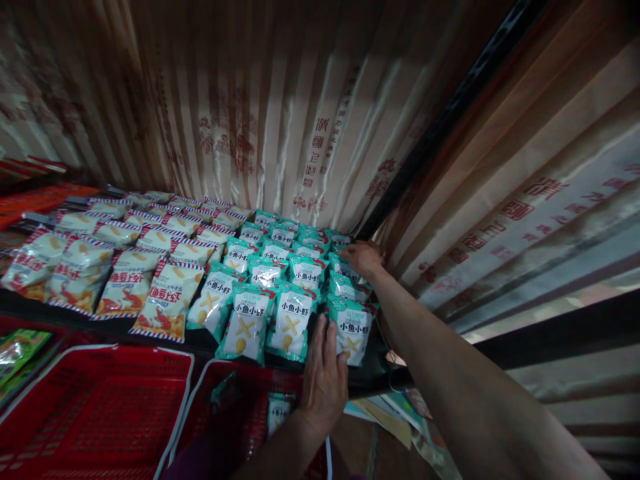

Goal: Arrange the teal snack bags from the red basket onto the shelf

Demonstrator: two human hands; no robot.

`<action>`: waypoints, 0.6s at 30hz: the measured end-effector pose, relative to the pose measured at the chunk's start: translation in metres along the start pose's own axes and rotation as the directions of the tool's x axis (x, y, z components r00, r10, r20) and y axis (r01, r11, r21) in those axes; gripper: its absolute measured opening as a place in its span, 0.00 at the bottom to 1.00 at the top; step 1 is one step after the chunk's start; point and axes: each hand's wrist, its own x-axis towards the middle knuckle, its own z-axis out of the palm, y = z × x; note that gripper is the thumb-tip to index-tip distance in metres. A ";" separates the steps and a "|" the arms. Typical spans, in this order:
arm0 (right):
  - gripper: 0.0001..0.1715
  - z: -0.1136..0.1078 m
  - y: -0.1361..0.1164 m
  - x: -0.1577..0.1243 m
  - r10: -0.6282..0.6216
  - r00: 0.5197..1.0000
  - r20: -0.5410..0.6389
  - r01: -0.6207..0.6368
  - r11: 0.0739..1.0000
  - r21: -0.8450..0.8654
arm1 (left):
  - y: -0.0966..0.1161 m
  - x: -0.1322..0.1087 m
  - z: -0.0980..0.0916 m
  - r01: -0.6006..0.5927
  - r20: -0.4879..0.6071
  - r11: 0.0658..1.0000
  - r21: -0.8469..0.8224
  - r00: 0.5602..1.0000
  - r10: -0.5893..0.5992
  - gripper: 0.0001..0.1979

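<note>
Several teal snack packets (pixel 293 320) lie in overlapping rows on a dark shelf (pixel 367 377). My left hand (pixel 325 377) rests at the shelf's front edge, fingers stretched flat against the front right teal packet (pixel 353 330). My right hand (pixel 363 257) reaches further back along the right side of the teal rows, fingers curled down onto packets there; what it grips is hidden.
Red-and-white striped shrimp snack packets (pixel 125 267) fill the shelf's left half. Two red plastic baskets (pixel 95 407) sit below the shelf; the right one (pixel 250 413) holds a teal packet. Striped fabric (pixel 280 113) hangs behind and to the right. Papers (pixel 395 417) lie on the floor.
</note>
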 end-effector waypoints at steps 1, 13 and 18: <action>0.12 -0.003 -0.003 -0.001 -0.001 1.000 -0.026 0.001 1.000 -0.012 | 0.000 0.000 0.000 -0.002 0.001 1.000 0.001 1.000 0.002 0.26; 0.22 -0.013 -0.009 -0.190 -0.184 0.798 -0.573 0.322 0.935 0.148 | -0.008 -0.004 0.014 -0.107 -0.137 0.994 0.018 0.985 0.108 0.32; 0.29 0.045 0.039 -0.285 -0.163 0.850 -0.502 0.319 0.916 0.243 | -0.007 -0.005 0.010 -0.113 -0.123 0.989 0.095 0.985 0.124 0.32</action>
